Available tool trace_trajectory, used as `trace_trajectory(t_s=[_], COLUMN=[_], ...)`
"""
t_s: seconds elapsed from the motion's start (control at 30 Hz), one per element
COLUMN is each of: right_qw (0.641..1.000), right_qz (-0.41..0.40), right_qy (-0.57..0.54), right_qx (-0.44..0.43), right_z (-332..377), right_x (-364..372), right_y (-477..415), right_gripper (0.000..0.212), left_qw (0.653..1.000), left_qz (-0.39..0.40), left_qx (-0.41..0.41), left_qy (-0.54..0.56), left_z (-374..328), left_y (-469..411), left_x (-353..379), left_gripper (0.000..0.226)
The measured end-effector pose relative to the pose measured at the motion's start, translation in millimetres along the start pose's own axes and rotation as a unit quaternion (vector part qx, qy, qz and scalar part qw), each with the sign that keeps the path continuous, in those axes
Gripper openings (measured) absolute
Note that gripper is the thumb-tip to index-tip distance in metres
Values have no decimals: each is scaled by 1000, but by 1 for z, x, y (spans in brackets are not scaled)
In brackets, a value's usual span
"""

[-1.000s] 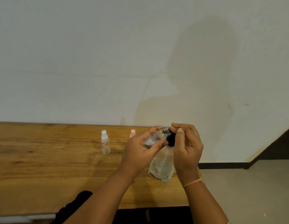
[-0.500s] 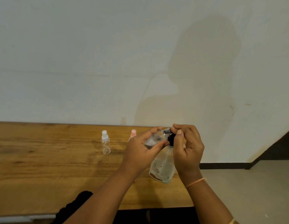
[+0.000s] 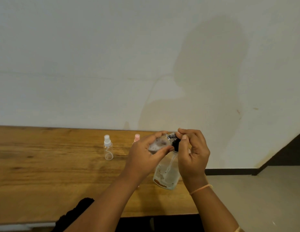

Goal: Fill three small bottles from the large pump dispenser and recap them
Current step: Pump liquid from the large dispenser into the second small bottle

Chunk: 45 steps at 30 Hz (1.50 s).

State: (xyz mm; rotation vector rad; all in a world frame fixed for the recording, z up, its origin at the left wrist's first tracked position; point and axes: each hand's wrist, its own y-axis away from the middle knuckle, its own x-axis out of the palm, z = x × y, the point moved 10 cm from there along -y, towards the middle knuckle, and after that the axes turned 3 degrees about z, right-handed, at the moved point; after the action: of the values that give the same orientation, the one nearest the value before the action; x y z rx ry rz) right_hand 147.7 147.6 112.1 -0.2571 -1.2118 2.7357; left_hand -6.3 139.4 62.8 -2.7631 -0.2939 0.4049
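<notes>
At right end of wooden table (image 3: 45, 173): holding small clear bottle (image 3: 158, 144) tilted in left hand (image 3: 144, 158), fingers and thumb curled round it, mouth at nozzle of large pump dispenser (image 3: 167, 173). Pinching black pump head (image 3: 175, 144) with right hand (image 3: 192, 156), fingers curled. Further left, upright: white-capped spray bottle (image 3: 108, 148), pink-capped bottle (image 3: 137, 137) half hidden.

A brown wooden tabletop (image 3: 45, 173) with dark grain is spread beneath the left hand (image 3: 142, 158) and the right hand (image 3: 194, 158) and is extended far to their left. An off-white plastered wall (image 3: 95, 56) is seen behind them. A broad grey shadow (image 3: 211, 64) is cast on it above the right hand. A black skirting strip (image 3: 229, 171) is set to that hand's right, with a smooth grey floor (image 3: 263, 198) below. Crumpled black fabric (image 3: 75, 213) is seen below the left hand.
</notes>
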Motion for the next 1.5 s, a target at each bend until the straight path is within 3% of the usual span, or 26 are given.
trace_trajectory(t_s=[0.13,0.43,0.8,1.0,1.3,1.5], right_qw=[1000,1000,999,1000,1000,1000], right_qz=[-20,-3,-19,4,-20,-1], right_qy=[-8,12,34,14,-8,-2], right_qx=[-7,-15,-25,-16,-12,-16], right_z=[11,-1,13,-4,12,-7], right_x=[-3,0,-3,-1,-4,-1], right_y=[-4,-2,-3,2,-4,1], right_gripper=[22,25,23,24,23,24], left_qw=[1000,1000,1000,1000,1000,1000], left_qz=[-1,2,-1,8,-9,13], left_qx=[12,-14,9,-18,22,-9], left_qy=[1,12,6,6,-14,-6], left_z=[-15,2,-10,8,-13,3], left_y=[0,-1,-4,-2,-3,-4], left_x=[-4,1,-4,3,-6,3], left_gripper=[38,54,42,57,44,59])
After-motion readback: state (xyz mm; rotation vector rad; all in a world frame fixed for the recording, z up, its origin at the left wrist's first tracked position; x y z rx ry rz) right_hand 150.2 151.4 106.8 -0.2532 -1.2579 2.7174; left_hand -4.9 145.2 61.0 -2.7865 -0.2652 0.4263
